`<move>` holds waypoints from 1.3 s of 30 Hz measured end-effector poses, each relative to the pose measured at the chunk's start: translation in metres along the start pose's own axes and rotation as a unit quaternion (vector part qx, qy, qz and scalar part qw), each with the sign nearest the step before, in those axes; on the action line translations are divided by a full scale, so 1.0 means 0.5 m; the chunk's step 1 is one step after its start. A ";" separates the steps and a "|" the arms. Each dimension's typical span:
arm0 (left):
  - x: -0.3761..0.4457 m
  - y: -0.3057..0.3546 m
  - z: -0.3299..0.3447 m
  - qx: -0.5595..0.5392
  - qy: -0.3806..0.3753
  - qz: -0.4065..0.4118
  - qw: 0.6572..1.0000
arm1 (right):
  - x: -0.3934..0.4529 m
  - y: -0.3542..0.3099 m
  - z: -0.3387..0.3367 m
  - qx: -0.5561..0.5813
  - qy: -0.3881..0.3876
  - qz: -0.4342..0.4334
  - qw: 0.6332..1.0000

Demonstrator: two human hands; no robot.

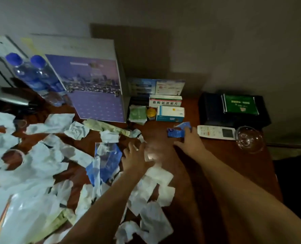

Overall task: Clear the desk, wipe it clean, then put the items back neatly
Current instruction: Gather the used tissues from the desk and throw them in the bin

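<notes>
Crumpled white tissues [42, 155] and torn wrappers litter the left and middle of the reddish wooden desk [225, 164]. My left hand [135, 157] is spread, fingers straight, over the desk beside a blue and white plastic wrapper [104, 161] and above white tissues [156, 178]. My right hand [190, 141] reaches forward, its fingertips on a small torn blue packet [177, 131]; whether it pinches the packet is unclear.
Two blue-capped water bottles [30, 71] and a purple calendar [95, 90] stand at the back left. Medicine boxes [170, 108] and a yellow-lidded jar [151, 113] sit at centre back. A white remote [214, 132], a glass [250, 139] and a black tray [213, 110] holding a green packet [240, 103] are right.
</notes>
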State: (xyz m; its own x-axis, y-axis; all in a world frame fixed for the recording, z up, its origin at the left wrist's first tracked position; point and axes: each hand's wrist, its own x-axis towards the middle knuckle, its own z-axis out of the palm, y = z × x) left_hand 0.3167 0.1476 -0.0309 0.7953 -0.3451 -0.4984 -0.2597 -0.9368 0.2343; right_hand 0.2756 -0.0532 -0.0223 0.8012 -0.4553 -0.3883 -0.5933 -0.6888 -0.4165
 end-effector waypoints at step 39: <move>0.070 -0.025 -0.030 -0.089 -0.024 0.011 0.996 | -0.113 -0.007 0.108 0.029 -0.125 -0.088 0.988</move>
State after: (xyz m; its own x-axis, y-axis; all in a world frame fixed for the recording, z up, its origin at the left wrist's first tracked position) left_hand 0.3561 0.1480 -0.0388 0.7617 -0.3728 -0.5300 -0.1724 -0.9051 0.3888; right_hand 0.2284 0.0055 -0.0434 0.8523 -0.1739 -0.4933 -0.4562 -0.7085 -0.5384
